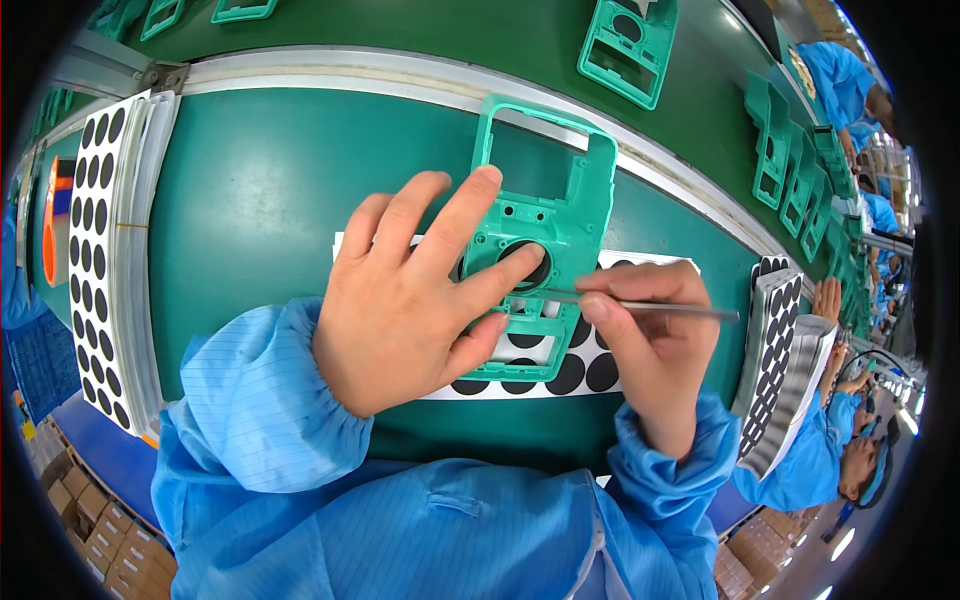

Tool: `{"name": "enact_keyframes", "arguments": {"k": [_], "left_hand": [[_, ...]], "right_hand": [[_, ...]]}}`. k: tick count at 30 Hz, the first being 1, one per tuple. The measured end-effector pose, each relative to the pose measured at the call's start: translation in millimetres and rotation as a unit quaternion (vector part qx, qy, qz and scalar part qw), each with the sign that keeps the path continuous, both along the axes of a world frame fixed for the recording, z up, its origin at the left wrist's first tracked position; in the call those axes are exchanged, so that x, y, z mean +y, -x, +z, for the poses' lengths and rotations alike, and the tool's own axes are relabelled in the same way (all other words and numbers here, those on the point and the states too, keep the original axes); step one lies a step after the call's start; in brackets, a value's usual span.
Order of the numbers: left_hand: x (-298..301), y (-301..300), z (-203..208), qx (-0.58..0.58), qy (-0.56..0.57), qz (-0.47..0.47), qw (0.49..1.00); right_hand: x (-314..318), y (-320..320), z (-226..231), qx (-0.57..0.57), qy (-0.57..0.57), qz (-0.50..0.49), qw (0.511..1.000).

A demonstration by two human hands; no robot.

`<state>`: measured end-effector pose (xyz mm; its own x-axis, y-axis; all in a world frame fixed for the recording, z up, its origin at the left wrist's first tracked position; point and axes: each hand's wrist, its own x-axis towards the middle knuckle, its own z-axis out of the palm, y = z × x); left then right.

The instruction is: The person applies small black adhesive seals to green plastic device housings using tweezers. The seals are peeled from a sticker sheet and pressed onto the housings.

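A green plastic housing [585, 215] lies in front of me, partly over a white sheet of round black stickers [568, 375]. Over the housing's left side my left hand [415, 275] is spread, its index finger on a black disc [522, 268] set in the round opening. Its other fingers stretch toward the housing's upper left edge, and the thumb lies near the lower part. My right hand [655, 330] is closed around thin metal tweezers [670, 308]. Their tip reaches the housing just below the disc; whether the tip touches the disc I cannot tell.
Stacks of sticker sheets stand at the left [110, 250] and the right [770, 360]. A metal rail [350, 62] separates my green mat from a green conveyor belt [420, 25] carrying more housings [630, 50]. People in blue work along the right side.
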<state>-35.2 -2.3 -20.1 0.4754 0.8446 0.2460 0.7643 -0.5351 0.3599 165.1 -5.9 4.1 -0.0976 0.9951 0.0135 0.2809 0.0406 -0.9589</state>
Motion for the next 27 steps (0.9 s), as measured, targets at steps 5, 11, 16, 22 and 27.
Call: {"name": "enact_keyframes", "arguments": {"k": [5, 11, 16, 22, 27], "left_hand": [[-1, 1, 0, 0.000, 0.004, 0.006, 1.000], [-1, 1, -2, -0.006, 0.006, 0.006, 1.000], [-1, 2, -3, -0.010, 0.008, 0.006, 1.000], [-1, 3, -2, -0.011, 0.015, 0.003, 1.000], [-1, 3, -3, -0.011, 0.017, 0.003, 1.000]], "right_hand": [[26, -1, 4, -0.047, 0.000, 0.116, 0.992], [36, -1, 3, -0.047, 0.009, 0.160, 0.986], [42, 1, 8, -0.052, 0.043, 0.175, 0.982], [47, 3, 8, -0.055, 0.052, 0.196, 0.978], [54, -1, 3, -0.030, 0.086, 0.214, 0.973]]}}
